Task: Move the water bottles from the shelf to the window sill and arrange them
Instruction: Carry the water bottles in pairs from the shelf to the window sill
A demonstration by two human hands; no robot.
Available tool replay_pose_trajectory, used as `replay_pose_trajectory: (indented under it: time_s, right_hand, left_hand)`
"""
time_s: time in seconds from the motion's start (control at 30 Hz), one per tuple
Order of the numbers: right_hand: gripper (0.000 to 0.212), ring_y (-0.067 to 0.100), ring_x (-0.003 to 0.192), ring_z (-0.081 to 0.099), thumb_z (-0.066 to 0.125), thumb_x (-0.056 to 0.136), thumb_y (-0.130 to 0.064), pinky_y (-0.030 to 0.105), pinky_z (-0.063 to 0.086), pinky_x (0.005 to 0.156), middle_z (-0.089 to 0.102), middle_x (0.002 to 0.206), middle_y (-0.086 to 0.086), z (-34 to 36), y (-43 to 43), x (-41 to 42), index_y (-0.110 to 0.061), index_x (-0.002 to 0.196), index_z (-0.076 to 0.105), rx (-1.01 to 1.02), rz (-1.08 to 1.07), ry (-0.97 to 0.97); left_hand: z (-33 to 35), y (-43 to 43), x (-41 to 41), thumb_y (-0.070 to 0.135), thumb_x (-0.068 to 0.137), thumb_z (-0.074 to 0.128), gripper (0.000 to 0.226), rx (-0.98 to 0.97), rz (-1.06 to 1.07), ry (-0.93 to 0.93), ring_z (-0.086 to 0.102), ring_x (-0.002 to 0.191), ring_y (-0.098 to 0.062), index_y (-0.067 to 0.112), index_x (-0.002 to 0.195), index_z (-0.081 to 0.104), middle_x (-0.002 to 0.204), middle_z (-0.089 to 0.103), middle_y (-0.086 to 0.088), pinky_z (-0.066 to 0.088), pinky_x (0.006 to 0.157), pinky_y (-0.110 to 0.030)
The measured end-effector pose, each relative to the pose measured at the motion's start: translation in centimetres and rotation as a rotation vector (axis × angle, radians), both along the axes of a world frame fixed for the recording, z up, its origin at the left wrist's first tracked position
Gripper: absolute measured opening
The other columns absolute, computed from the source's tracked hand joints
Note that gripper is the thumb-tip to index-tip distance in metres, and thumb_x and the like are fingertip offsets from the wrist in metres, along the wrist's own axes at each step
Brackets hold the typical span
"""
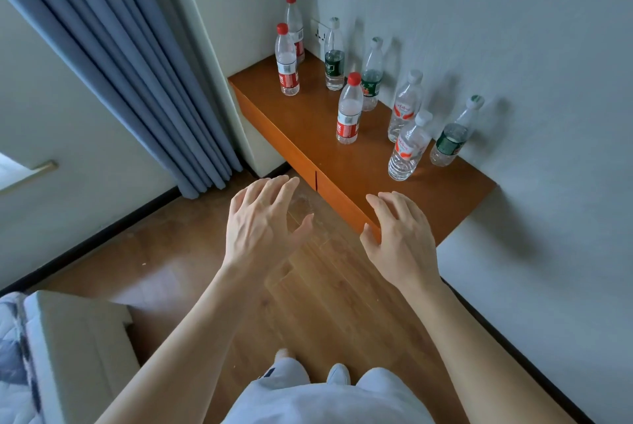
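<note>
All 8 water bottles [349, 108] stand on the orange shelf [315, 112], first pickup not yet begun: left hand [263, 221] and right hand [400, 235] hover near its edge, fingers spread, empty, and I'd say must reach forward to grip one

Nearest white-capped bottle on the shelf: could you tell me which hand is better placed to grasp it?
Probably the right hand: it is open at the shelf edge, nearer that bottle; the left hand is over the floor.

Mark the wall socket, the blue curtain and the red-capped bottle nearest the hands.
wall socket [319, 33]: head view, its faceplate.
blue curtain [137, 74]: head view, a middle fold.
nearest red-capped bottle [348, 112]: head view, mid-body.
</note>
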State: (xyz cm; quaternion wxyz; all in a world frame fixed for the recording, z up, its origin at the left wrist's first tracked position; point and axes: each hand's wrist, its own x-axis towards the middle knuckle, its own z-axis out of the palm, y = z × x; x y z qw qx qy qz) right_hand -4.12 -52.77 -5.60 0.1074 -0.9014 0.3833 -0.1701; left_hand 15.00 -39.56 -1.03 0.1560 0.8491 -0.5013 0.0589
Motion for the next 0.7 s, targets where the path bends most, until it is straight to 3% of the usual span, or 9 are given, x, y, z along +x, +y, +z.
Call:
replay_pose_trajectory:
  time_s: [0.47, 0.7]
  right_hand:
    - [0.050, 0.026, 0.128, 0.056, 0.068, 0.087, -0.035, 0.041, 0.051, 0.100, 0.062, 0.134, 0.005, -0.9, -11.2, 10.4, -0.020, 0.134, 0.060, -0.061, -0.101, -0.013]
    - [0.049, 0.028, 0.125, 0.059, 0.072, 0.086, -0.032, 0.044, 0.056, 0.097, 0.065, 0.132, 0.008, -1.5, -14.3, 13.2, -0.016, 0.132, 0.062, -0.073, -0.315, -0.051]
  left_hand:
    - [-1.6, -15.4, 12.5, 0.062, 0.088, 0.051, 0.061, 0.059, -0.117, 0.023, 0.049, 0.131, -0.024, 0.027, 0.138, 0.050, 0.140, 0.056, 0.002, 0.040, 0.107, -0.050]
    - [-3.4, -23.0, 18.5, 0.066, 0.086, 0.048, 0.063, 0.152, -0.262, 0.076, 0.048, 0.133, -0.023, 0.032, 0.139, 0.048, 0.142, 0.054, 0.005, 0.039, 0.107, -0.049]
